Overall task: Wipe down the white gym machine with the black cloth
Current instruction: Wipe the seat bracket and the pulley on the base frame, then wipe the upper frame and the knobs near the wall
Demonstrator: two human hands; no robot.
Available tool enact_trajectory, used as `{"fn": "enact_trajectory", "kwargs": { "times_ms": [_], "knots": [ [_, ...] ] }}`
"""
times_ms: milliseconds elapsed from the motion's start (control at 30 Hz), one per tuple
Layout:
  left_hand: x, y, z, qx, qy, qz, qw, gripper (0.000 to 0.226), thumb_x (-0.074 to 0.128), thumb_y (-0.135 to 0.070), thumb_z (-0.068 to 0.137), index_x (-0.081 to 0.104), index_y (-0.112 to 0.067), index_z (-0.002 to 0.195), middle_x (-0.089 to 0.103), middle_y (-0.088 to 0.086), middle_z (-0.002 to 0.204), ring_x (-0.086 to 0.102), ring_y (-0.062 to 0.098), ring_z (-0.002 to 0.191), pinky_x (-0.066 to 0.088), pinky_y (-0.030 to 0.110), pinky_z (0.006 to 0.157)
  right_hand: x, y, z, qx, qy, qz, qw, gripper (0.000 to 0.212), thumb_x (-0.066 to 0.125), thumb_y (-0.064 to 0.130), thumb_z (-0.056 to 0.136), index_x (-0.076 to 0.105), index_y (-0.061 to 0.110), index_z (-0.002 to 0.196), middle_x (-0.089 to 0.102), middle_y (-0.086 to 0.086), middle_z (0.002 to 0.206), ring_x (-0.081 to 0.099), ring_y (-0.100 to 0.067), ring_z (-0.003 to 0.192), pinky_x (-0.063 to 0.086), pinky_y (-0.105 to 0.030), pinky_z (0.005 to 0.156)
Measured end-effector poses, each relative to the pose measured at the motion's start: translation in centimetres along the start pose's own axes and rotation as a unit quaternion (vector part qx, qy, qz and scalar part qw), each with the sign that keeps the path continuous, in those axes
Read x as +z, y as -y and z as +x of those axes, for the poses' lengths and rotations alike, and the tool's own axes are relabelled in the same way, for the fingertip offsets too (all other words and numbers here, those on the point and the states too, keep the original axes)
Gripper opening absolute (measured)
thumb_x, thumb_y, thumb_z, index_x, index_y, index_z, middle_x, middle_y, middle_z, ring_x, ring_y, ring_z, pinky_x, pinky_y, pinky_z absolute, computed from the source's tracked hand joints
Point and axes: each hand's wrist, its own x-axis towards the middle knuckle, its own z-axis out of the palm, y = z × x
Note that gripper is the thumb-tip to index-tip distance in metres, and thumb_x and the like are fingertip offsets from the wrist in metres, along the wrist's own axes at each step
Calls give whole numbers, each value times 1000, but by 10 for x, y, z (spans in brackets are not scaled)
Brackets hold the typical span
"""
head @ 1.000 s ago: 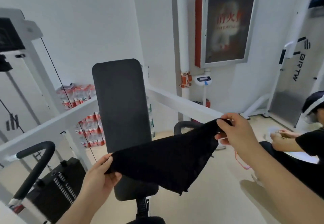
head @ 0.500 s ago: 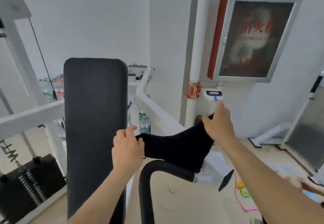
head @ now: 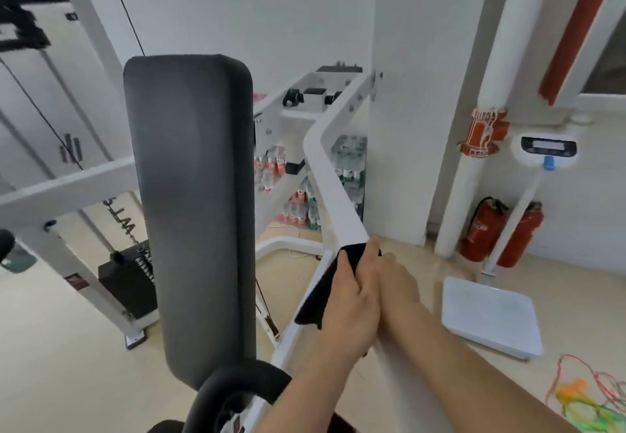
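The white gym machine has a bent white arm bar (head: 333, 188) running from the upper middle down toward me, beside a tall black back pad (head: 189, 195). The black cloth (head: 321, 292) is wrapped over this bar at its lower part. My left hand (head: 349, 303) grips the cloth around the bar from the left side. My right hand (head: 394, 292) lies pressed against my left hand on the bar's right side, with the cloth mostly hidden beneath both. How my right fingers lie is hidden.
A black curved handle (head: 233, 388) sits at the bottom. A weight stack (head: 128, 283) stands low left. Packs of bottles (head: 349, 175) lie behind the frame. A white scale (head: 491, 317), two red extinguishers (head: 484, 232) and coloured cords (head: 582, 398) are on the floor at right.
The cloth was stretched between my two spread hands; both hands have come together and now clasp it round the white arm bar. The view has swung right and closer.
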Motion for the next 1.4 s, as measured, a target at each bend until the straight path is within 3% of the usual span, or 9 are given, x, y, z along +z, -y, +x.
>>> {"fn": "enact_trajectory", "kwargs": {
  "times_ms": [167, 333, 500, 633, 800, 900, 1067, 1267, 1400],
  "knots": [
    [-2, -10, 48, -85, -88, -82, 989, 65, 48, -65, 89, 31, -38, 146, 47, 1, 146, 48, 21, 129, 39, 44, 110, -6, 16, 47, -29, 22, 27, 999, 61, 40, 23, 102, 13, 8, 155, 55, -18, 132, 55, -36, 120, 41, -36, 87],
    [21, -3, -5, 15, 22, 162, 986, 50, 24, -50, 102, 14, -50, 151, 3, 3, 164, 5, 23, 151, 15, 42, 119, -9, -13, 7, -14, 83, 88, 993, 64, 35, 29, 106, 1, 11, 157, 55, -18, 137, 54, -33, 123, 38, -40, 102],
    [43, 2, -136, 86, 101, 287, 949, 70, 21, -60, 96, -18, -41, 151, -18, -8, 162, 22, 27, 147, 31, 40, 113, -6, -73, -123, 3, 131, 133, 982, 85, 45, 42, 101, -16, 19, 155, 61, -14, 129, 60, -30, 113, 44, -40, 98],
    [38, 1, -190, 115, 86, 305, 941, 72, 17, -65, 87, -11, -46, 150, -14, -15, 162, 46, 11, 130, 40, 21, 90, -15, -102, -189, 29, 157, 232, 960, 83, 46, 58, 94, -4, 33, 157, 57, -2, 134, 59, -15, 109, 50, -32, 91],
    [28, 16, -167, 151, -47, 442, 883, 46, 25, -38, 100, 37, -17, 139, 56, -6, 126, 53, 16, 105, 42, 28, 87, -19, -97, -202, 38, 79, 272, 958, 32, 43, 43, 98, 53, 21, 121, 67, -2, 108, 62, -17, 93, 50, -34, 83],
    [44, 24, -156, 98, 31, 555, 826, 82, 49, -36, 91, 6, -1, 152, 38, 9, 147, 42, 22, 130, 34, 32, 107, -2, -94, -183, 15, 74, 277, 958, 25, 37, 42, 101, 49, 24, 113, 67, 1, 97, 63, -16, 87, 51, -41, 86],
    [61, 7, -122, 12, 16, 489, 872, 66, 2, -24, 92, 2, -2, 154, 14, 26, 158, 55, 32, 113, 48, 37, 87, -3, -103, -127, 21, 201, 442, 874, 29, 42, 48, 100, 57, 30, 118, 69, 4, 111, 65, -11, 101, 51, -32, 89],
    [61, -11, -60, -87, -105, 131, 982, 61, 39, -35, 103, 3, -37, 152, 50, 2, 142, 59, 17, 112, 46, 32, 95, -6, -83, -59, -7, 239, 488, 840, 75, 46, 57, 87, 30, 16, 148, 55, -5, 136, 55, -22, 121, 44, -41, 105],
    [68, -7, -69, -140, -152, 230, 951, 58, 46, -49, 97, 16, -31, 144, 62, -5, 119, 65, 11, 91, 50, 23, 73, -10, -103, -51, -64, 216, 391, 893, 35, 42, 47, 98, 46, 19, 119, 59, -3, 119, 56, -19, 107, 47, -36, 92]
  ]
}}
